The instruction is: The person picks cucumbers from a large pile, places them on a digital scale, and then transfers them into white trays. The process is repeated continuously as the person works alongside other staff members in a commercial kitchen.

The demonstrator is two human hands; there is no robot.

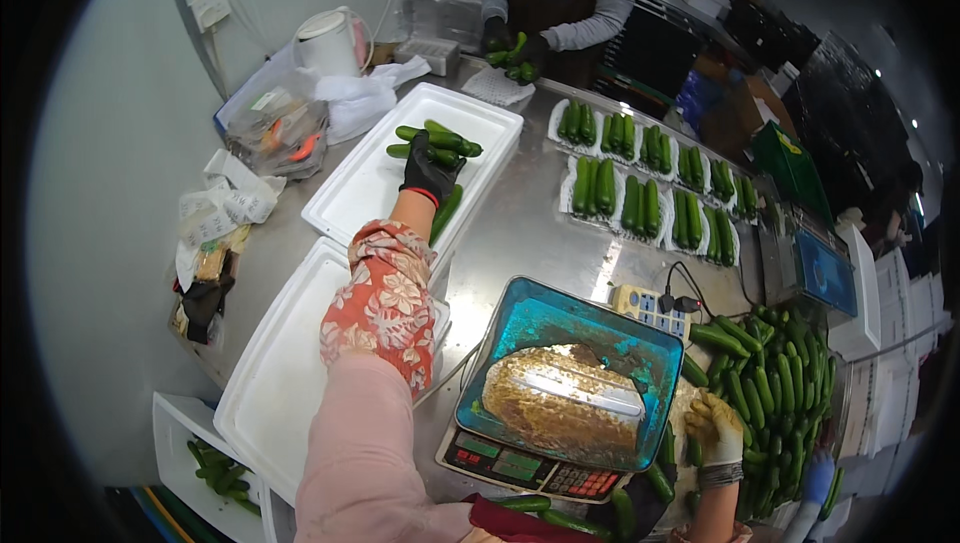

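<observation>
My left hand, in a black glove with a red cuff, reaches over a white foam tray. Its fingers are around green cucumbers; how many it grips is partly hidden. One more cucumber lies in that tray beside my wrist. My right hand, in a yellow and white glove, is at the left edge of a big cucumber pile. Its fingers are bent downward, and whether they grip anything is hidden. Between my arms sits a scale with a blue pan, stained and worn to metal in the middle.
Cucumbers on white net-lined trays stand in two rows. A power strip adjoins the scale. Across the steel table, a person's black-gloved hands hold cucumbers. Another person's blue-gloved hand is by the pile. A second foam tray lies nearer me.
</observation>
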